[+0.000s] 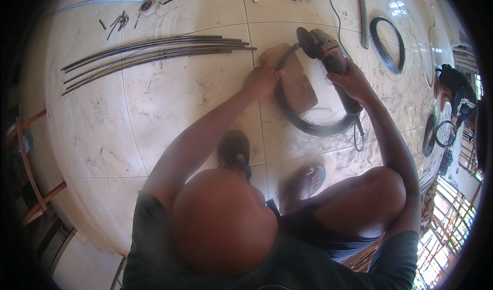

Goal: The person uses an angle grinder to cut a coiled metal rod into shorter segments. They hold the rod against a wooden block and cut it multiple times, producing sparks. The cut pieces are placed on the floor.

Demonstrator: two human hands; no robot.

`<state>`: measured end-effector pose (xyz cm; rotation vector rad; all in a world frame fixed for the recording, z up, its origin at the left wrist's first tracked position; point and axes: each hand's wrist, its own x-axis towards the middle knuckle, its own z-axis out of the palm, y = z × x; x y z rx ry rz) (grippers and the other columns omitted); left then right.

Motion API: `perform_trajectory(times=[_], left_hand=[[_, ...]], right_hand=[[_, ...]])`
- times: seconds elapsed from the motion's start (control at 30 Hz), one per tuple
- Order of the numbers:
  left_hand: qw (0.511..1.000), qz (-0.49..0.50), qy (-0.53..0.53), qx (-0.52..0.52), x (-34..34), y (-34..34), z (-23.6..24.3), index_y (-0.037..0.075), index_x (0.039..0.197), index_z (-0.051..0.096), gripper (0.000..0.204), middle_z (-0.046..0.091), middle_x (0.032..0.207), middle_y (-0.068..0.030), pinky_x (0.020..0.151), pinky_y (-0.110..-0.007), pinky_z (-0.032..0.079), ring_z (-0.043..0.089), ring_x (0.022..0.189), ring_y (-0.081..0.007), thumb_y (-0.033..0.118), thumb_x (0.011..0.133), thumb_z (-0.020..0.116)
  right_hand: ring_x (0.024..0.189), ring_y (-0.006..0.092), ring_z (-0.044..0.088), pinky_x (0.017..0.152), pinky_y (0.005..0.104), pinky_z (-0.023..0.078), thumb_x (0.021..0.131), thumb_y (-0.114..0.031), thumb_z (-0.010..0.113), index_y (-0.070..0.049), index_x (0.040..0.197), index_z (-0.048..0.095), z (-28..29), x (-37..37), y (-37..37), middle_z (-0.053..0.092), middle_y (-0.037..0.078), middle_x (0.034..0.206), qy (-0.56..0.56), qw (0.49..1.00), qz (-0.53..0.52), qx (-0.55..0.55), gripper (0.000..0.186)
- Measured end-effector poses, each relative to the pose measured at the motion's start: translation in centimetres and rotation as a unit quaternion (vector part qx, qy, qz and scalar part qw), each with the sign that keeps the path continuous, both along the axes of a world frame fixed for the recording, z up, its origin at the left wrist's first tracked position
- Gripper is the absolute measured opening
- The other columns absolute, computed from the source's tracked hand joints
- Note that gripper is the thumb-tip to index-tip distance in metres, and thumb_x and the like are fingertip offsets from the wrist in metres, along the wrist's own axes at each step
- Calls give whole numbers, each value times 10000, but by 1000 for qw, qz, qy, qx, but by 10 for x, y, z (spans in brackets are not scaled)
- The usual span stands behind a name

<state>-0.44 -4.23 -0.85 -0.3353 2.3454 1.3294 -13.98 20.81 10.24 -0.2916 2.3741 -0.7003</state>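
Observation:
My right hand (346,82) is wrapped round the handle of an angle grinder (331,59), whose dark disc sits at the upper part of a coil of dark wire (323,128); I cannot tell if they touch. My left hand (262,82) is closed on the coil's left side. A flat reddish-brown block (300,89) lies inside the coil, partly under it. Several long thin metal rods (154,50) lie side by side on the tiles, left of my left hand. My sandalled feet (308,179) are just below the coil.
A tape measure (148,7) with its blade out and short rod pieces (122,22) lie upper left. A pipe (362,17), a cord (336,10) and another coil (387,46) are upper right. Dark bundles (452,84) sit far right; wooden bars (25,164) edge the left.

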Motion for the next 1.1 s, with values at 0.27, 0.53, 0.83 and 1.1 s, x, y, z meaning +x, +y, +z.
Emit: perform_trajectory(times=[0.27, 0.53, 0.83, 1.1], left_hand=[[998, -9, 65, -15, 4, 0, -12, 40, 559, 617, 715, 620, 507, -87, 583, -375, 558, 653, 489, -214, 498, 1079, 435], [1000, 20, -17, 14, 1, 1, -4, 41, 641, 618, 644, 622, 521, -80, 571, -378, 545, 647, 483, -214, 475, 1083, 444], [998, -12, 61, -23, 6, 0, -8, 47, 689, 631, 618, 628, 535, -75, 587, -393, 547, 651, 499, -219, 487, 1081, 446], [999, 24, -23, -28, 2, 4, 1, 52, 750, 656, 590, 650, 564, -66, 612, -395, 555, 682, 540, -214, 511, 1072, 469]], right_hand=[[903, 237, 702, 829, 364, 548, 812, -311, 823, 23, 1372, 559, -3, -2, -2, 723, 167, 1034, -14, 1000, -11, -5, 704], [922, 237, 692, 850, 373, 539, 812, -302, 825, 7, 1351, 575, 1, -2, -6, 712, 164, 1043, -31, 999, -12, 6, 670], [968, 253, 690, 861, 376, 538, 795, -325, 842, 17, 1342, 575, -12, -8, 2, 707, 180, 1089, -29, 999, -8, -15, 698], [822, 171, 674, 762, 336, 551, 836, -232, 800, 9, 1278, 603, -25, -11, 10, 699, 101, 965, -3, 1000, 6, -18, 541]])
